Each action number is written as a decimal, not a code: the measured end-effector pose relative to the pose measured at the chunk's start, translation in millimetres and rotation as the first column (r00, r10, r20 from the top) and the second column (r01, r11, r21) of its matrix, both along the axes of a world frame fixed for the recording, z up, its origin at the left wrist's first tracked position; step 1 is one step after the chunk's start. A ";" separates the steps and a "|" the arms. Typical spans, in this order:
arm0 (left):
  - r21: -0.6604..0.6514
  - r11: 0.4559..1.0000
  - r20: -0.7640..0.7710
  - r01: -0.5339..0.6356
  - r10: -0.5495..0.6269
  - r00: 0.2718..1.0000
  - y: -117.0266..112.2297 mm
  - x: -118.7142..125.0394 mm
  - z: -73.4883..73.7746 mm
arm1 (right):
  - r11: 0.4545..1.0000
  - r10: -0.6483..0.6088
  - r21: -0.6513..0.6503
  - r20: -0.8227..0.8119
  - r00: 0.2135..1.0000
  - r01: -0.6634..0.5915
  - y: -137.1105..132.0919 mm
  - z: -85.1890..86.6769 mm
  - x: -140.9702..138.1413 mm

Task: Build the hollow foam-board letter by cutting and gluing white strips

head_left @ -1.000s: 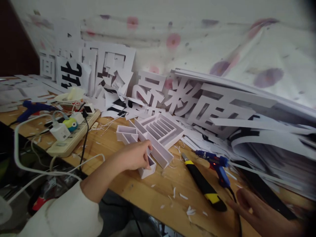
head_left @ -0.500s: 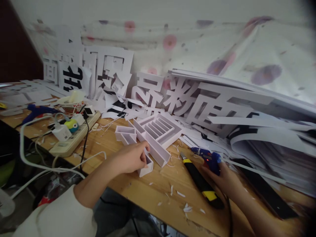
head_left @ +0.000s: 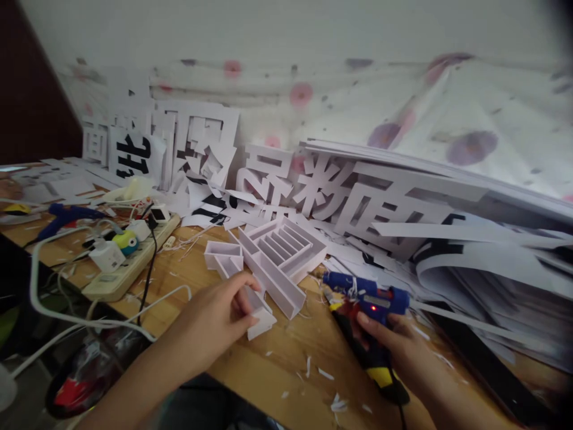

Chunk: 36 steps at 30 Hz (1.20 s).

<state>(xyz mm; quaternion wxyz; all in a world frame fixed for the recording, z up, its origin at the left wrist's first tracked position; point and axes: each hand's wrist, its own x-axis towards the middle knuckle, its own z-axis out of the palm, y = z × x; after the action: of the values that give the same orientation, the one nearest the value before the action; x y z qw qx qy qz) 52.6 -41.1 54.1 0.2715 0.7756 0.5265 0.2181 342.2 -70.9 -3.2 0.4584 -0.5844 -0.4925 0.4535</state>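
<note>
Glue gun point(head_left: 367, 292) in the right hand point(head_left: 405, 343), small walled white piece point(head_left: 262, 322) in the left hand point(head_left: 215, 316): both hands are taken up. The right hand wraps the gun's handle, its red light lit, with the nozzle aimed toward the left side of the work surface point(head_left: 286, 358). The left hand is narrow, thumb and fingers pinching the piece's end closest to the near edge; whether that end is lifted off the wood I cannot tell. The piece sits between the near edge and the paper scraps point(head_left: 210, 209) heaped toward the far edge. Just beside it, on the far side, lies a larger white piece point(head_left: 286, 257) with thin upright walls; whether the two touch is unclear.

The step in hand looks like readying a wall joint for glue: the part is gripped and the gun is up, but the nozzle is apart from the small piece. The next move seems to call for turning the seam to face the nozzle, holding it steady, and bringing the tip in without fingers in its path. The cutter point(head_left: 367, 361) lies partly beneath the right hand, toward the near edge, so the gun's cord needs to pass over it freely.
</note>
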 end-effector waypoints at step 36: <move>0.659 0.752 0.004 -0.031 0.038 0.999 -40.9 -16.2 -36.6 | 0.968 0.245 -0.022 -0.154 0.957 -0.251 -37.9 -6.8 -56.9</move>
<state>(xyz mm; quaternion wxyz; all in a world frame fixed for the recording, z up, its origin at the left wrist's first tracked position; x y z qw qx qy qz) 36.4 -82.0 17.5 -0.0254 0.8128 0.4315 0.3905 285.4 -108.8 -10.0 0.4216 -0.4917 -0.5163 0.5603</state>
